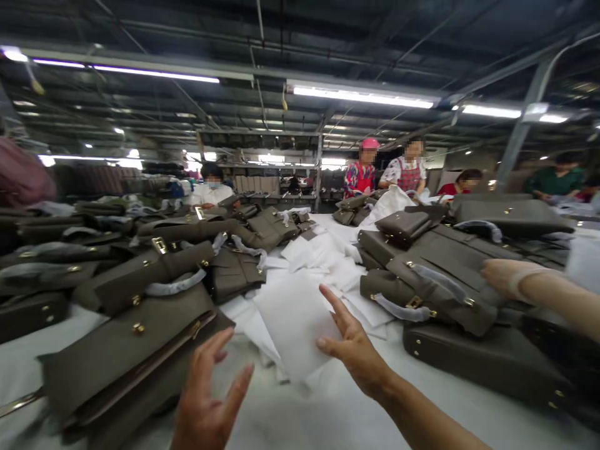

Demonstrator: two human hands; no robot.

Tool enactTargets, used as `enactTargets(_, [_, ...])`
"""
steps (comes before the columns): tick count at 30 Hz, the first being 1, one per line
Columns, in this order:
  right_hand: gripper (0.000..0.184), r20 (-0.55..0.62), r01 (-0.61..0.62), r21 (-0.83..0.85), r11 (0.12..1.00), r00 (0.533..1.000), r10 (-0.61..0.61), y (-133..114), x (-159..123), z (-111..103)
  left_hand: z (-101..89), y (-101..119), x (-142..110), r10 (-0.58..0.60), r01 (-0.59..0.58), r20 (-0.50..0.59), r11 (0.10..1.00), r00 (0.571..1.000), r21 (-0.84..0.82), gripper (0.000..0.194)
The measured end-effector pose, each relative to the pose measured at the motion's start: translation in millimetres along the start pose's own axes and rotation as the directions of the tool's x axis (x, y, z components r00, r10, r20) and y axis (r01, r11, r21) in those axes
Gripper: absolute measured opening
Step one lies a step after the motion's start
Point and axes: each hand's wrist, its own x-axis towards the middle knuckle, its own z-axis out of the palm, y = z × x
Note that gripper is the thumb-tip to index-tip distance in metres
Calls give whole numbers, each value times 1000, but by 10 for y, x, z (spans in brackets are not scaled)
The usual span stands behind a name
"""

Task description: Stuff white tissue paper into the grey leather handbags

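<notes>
My left hand [213,387] is raised over the near table with its fingers apart and nothing between them. Just left of it lies a dark olive handbag [126,344], with gold studs and a partly open zipped top. My right hand [349,340] reaches over a white sheet [295,322], thumb and fingers spread. Its fingertips are at the sheet's right edge; whether they touch it I cannot tell. The sheet lies on top of a loose pile of white sheets [323,250] running down the middle of the table.
Olive handbags with wrapped handles are heaped left [154,269] and right [440,275]. Another person's hand [504,278] reaches in from the right over the bags. Several people work farther back, among them one in a pink cap [369,144]. The white tabletop [281,419] shows near me.
</notes>
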Motion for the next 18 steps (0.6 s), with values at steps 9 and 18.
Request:
enactTargets(9, [36, 365, -111, -12, 994, 925, 108, 60, -516, 219, 25, 573, -123, 387, -459, 451, 887, 804, 56, 92])
enactTargets(18, [81, 361, 413, -692, 592, 908, -212, 49, -496, 99, -5, 603, -446, 70, -166, 524, 976, 849, 140, 27])
